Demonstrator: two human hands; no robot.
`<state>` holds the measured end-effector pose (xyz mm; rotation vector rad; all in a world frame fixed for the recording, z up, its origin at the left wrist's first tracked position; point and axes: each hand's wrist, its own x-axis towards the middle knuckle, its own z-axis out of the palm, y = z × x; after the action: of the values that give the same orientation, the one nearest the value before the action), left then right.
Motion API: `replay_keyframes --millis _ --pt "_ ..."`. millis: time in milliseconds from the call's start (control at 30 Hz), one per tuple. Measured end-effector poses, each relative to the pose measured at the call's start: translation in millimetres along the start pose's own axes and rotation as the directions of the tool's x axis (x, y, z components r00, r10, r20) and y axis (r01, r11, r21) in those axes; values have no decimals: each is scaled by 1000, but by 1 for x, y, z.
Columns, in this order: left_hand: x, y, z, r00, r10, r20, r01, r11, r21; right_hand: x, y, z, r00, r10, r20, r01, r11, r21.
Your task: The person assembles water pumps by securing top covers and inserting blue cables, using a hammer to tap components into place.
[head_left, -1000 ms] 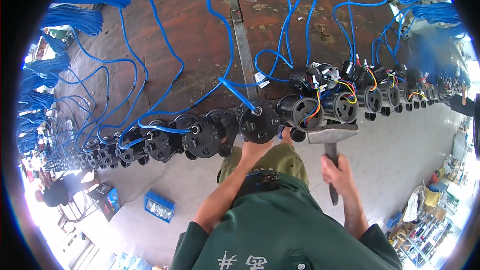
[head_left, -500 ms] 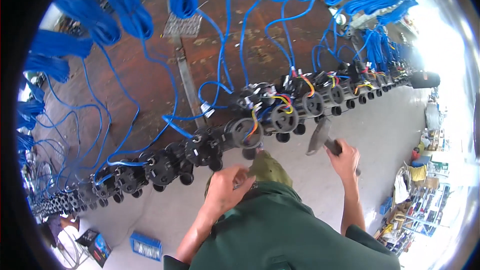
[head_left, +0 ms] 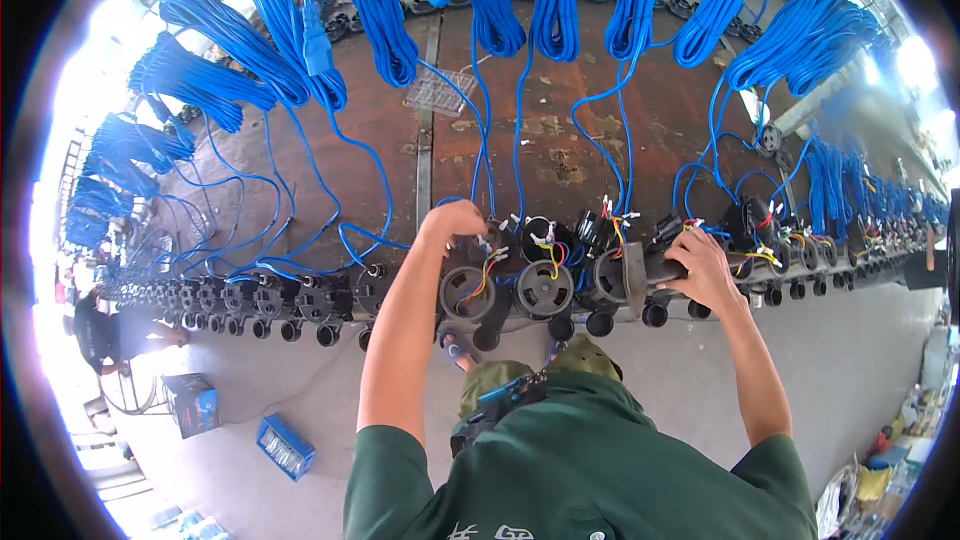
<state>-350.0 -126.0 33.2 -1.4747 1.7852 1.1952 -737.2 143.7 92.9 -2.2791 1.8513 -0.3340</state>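
Note:
My right hand [head_left: 703,268] is closed round the dark handle of a hammer [head_left: 634,282], its flat metal head upright against a round motor-like unit [head_left: 608,274] with coloured wires. Over the bench edge my left hand [head_left: 456,221] bends down, fingers curled beside the top of another open unit [head_left: 467,293]; what its fingertips grip is hidden. Between my hands stands a further open unit [head_left: 545,288] with a spoked grey ring and yellow, red and blue wires. Black capped units [head_left: 322,300] line up to the left.
Coiled blue cables [head_left: 555,10] hang in a row along the far side, their leads running to the units. The rusty brown bench [head_left: 380,155] bears a wire rack [head_left: 441,92]. A blue crate [head_left: 285,447] and a dark box [head_left: 190,405] sit on the floor at left.
Both hands have moved forward to the row of units: my left from near my body, my right bringing the hammer in from over the floor. The view has shifted too.

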Motion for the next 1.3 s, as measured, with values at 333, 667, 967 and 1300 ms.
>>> replay_keyframes --millis 333,667,967,1300 --pt "-86 -14 51 267 450 -852 -641 743 191 41 -85 -25 961 91 -262 13 930 369" --pt "-156 5 56 114 672 -731 -648 609 458 233 -142 60 736 -13 676 -610 419 672" --pt "-139 -38 98 811 306 -498 -584 405 -703 221 -175 73 803 -59 593 -596 -96 797" --pt "-127 -41 115 651 186 -736 -648 642 -410 209 -177 63 834 -222 506 -536 -106 838"
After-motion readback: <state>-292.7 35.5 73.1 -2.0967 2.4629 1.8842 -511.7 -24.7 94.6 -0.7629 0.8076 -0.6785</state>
